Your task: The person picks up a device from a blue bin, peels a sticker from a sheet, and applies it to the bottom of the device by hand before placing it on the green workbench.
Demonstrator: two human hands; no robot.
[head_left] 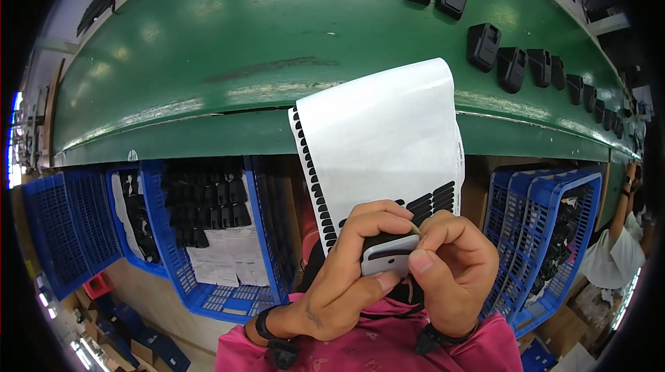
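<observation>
My left hand (346,271) is wrapped round a small rounded part (377,266) with a silver-grey face and black sides, tilted up in front of me. A dark curved strip (388,253) runs across that face, and a small dark dot shows below it. With thumb and forefinger pinched, my right hand (454,261) is at the strip's right end, against the part's edge. Just beyond both hands, a white sheet (377,122) drapes from the bench edge towards my lap. Several black oblong pads (433,200) line its near end and left edge.
Black blocky units (485,46) stand in a line along the right of the green bench (228,39). A blue crate (228,313) at left holds black parts and paper; more blue crates (512,233) stand at right. Another person's arm (620,199) shows far right.
</observation>
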